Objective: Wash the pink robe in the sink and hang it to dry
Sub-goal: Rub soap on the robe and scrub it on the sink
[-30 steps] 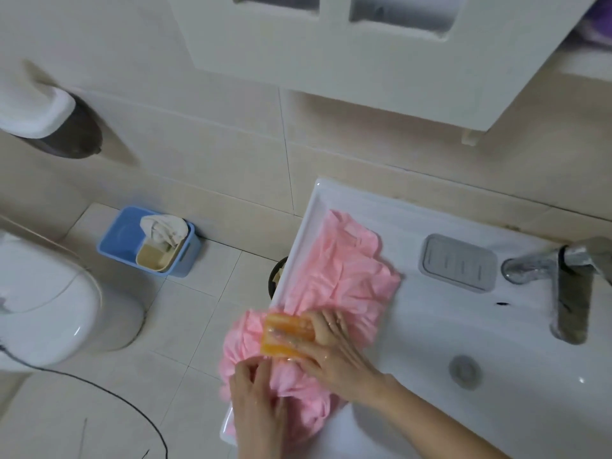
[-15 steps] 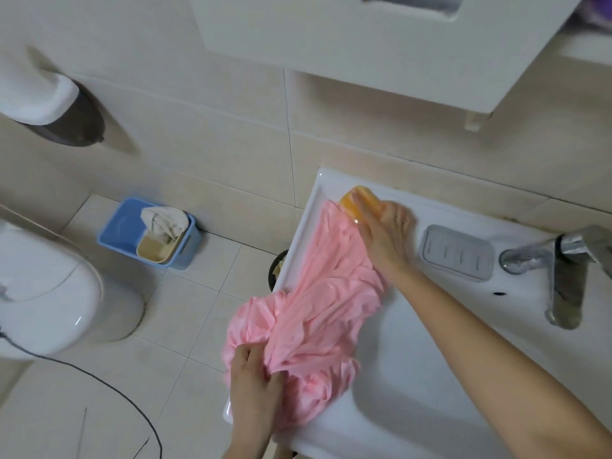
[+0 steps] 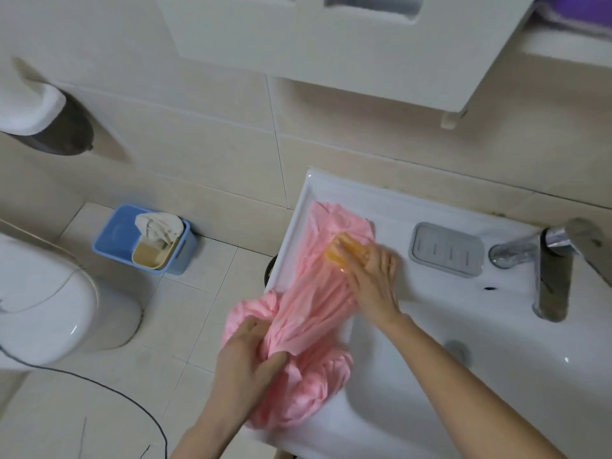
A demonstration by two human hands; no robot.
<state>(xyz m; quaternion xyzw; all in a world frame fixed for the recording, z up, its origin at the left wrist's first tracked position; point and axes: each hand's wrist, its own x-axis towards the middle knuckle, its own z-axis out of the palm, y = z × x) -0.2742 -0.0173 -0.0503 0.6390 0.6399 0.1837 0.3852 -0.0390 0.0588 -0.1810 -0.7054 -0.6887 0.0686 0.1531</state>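
Both hands work: left hand [image 3: 246, 359] grips the pink robe [image 3: 311, 303], right hand [image 3: 374, 276] presses orange soap [image 3: 344, 251] onto it.

Counted: two bare hands, left hand [image 3: 248, 356] and right hand [image 3: 374, 279]; one pink fabric robe [image 3: 314, 293] in the left fingers; one orange soap bar [image 3: 344, 251] under the right fingers; one grey ribbed soap dish [image 3: 445, 250] beside them; one white ceramic sink [image 3: 430, 409]; one chrome tap [image 3: 549, 273].

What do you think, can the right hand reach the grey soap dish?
Probably yes. The right hand, holding the soap on the robe, is just beside the soap dish, with only bare sink between.
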